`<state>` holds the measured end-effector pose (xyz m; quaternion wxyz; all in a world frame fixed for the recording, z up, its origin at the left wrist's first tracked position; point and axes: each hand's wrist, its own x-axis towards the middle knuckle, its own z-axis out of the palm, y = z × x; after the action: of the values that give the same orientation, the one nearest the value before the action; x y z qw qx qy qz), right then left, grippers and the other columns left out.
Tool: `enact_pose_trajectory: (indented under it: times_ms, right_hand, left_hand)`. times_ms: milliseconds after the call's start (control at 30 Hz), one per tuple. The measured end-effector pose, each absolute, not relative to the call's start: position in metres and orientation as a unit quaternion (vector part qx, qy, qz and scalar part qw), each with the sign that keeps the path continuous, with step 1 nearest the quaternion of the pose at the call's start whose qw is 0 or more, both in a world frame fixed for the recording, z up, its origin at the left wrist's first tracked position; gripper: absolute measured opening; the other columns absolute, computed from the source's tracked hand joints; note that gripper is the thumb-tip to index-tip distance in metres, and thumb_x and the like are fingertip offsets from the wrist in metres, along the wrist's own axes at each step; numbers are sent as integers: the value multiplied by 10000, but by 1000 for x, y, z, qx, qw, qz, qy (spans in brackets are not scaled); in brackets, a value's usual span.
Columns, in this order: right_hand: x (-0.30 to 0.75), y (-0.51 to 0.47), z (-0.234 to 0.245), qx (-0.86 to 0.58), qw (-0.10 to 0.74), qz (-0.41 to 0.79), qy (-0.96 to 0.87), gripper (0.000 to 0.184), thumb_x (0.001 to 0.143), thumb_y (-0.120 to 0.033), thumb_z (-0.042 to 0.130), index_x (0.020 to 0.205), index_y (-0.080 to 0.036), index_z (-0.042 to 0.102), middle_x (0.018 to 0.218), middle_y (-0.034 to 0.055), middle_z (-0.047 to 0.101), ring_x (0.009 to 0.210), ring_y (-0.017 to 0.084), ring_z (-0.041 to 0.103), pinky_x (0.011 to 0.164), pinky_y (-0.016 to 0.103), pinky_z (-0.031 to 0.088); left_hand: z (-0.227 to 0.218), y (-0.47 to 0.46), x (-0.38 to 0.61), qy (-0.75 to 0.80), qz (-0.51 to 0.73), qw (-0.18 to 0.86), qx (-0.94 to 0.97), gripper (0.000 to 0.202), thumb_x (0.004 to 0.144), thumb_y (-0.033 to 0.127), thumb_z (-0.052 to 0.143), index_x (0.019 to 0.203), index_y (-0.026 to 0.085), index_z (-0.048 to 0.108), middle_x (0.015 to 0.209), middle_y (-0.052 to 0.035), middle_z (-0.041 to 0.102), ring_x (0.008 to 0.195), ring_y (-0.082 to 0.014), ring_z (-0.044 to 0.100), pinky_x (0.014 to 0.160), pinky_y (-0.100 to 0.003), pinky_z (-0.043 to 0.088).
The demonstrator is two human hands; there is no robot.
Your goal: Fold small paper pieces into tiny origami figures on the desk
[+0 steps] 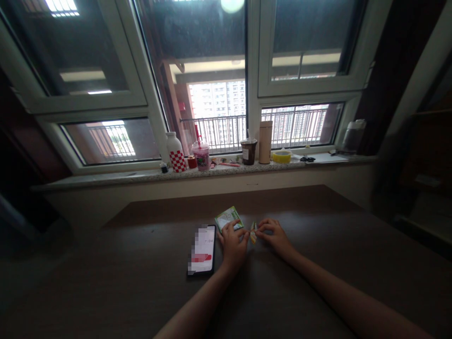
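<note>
Between my two hands is a small yellow, white and green piece, perhaps a wrapper or folded paper [253, 234]; its exact kind is too small to make out. My left hand [233, 245] pinches its left side with thumb and fingertips. From the other side, my right hand [276, 237] grips it with closed fingers. A flat green-and-white packet [229, 218] lies just beyond my left hand, partly covered by its fingers. To the left of that hand rests a phone [202, 250] with its screen lit and partly blurred out.
The dark brown table [141, 292] runs up to a wall below the windows. On the stone sill [148, 177] stand a checkered bottle [176, 153], a pink drink cup [201, 156], a dark drink cup [249, 151], a tan flask [265, 142], yellow tape [281, 157] and black scissors [307, 159].
</note>
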<state>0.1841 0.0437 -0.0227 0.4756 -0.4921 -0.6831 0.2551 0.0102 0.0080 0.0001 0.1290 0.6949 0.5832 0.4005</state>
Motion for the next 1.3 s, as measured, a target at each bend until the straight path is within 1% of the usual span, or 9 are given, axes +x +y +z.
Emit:
enact_pose_trajectory:
  times_ms: [100, 200, 367, 567, 700, 800, 967, 1167, 1300]
  right_hand:
    - [185, 45, -24, -489, 474, 259, -685, 209, 709, -448, 724, 648, -248, 727, 921, 56, 648, 1035, 261, 518, 989, 417, 343]
    - [186, 46, -25, -479, 475, 264, -690, 238, 714, -481, 713, 675, -248, 741, 928, 60, 656, 1038, 262, 523, 983, 417, 349]
    - [186, 46, -24, -478, 471, 269, -691, 330, 828, -519, 576, 737, -261, 760, 924, 56, 673, 1035, 255, 529, 982, 428, 355]
    - [183, 43, -23, -471, 473, 251, -701, 230, 750, -470, 690, 722, -248, 743, 938, 61, 669, 1047, 260, 523, 987, 418, 355]
    - [181, 40, -23, -467, 471, 236, -710, 167, 746, -392, 701, 706, -230, 714, 964, 61, 659, 1055, 252, 514, 986, 410, 356]
    - [180, 37, -22, -456, 457, 227, -729, 144, 751, -362, 704, 697, -229, 699, 996, 62, 648, 1076, 251, 499, 996, 411, 350]
    - [176, 35, -19, -449, 458, 209, -738, 150, 775, -359, 695, 693, -234, 698, 996, 62, 637, 1098, 255, 478, 1010, 419, 342]
    - [183, 40, -20, -462, 469, 215, -721, 150, 762, -385, 714, 704, -248, 735, 972, 60, 656, 1137, 268, 463, 1037, 432, 315]
    - [185, 43, -23, -476, 479, 232, -700, 166, 745, -401, 717, 690, -248, 745, 925, 61, 661, 1090, 268, 492, 1012, 427, 331]
  left_hand:
    - [0, 7, 10, 582, 398, 130, 697, 139, 836, 287, 615, 840, 270, 752, 1292, -57, 575, 1258, -311, 408, 1104, -601, 184]
    - [0, 7, 10, 580, 404, 124, 697, 108, 813, 287, 648, 823, 265, 753, 1267, -57, 583, 1240, -301, 427, 1096, -574, 219]
    - [1, 7, 11, 585, 410, 119, 690, 99, 816, 295, 655, 793, 257, 744, 1246, -50, 593, 1229, -288, 440, 1089, -554, 240]
    - [2, 7, 11, 585, 409, 124, 689, 86, 810, 292, 663, 793, 258, 740, 1240, -51, 599, 1232, -290, 447, 1093, -556, 241]
    - [2, 6, 11, 579, 405, 123, 697, 87, 794, 325, 684, 768, 263, 740, 1245, -46, 594, 1236, -294, 438, 1101, -576, 214]
    - [2, 6, 13, 580, 401, 120, 699, 90, 775, 299, 696, 710, 244, 724, 1238, -48, 592, 1235, -292, 435, 1104, -585, 198]
    - [2, 8, 15, 576, 407, 117, 699, 78, 760, 232, 689, 686, 232, 714, 1279, -44, 563, 1250, -288, 419, 1108, -582, 199]
    - [3, 9, 12, 583, 407, 117, 693, 89, 798, 320, 679, 759, 294, 754, 1308, -13, 544, 1265, -298, 392, 1098, -602, 200]
    - [3, 9, 10, 590, 400, 126, 690, 123, 835, 322, 643, 812, 291, 761, 1284, -23, 562, 1251, -292, 408, 1098, -598, 213]
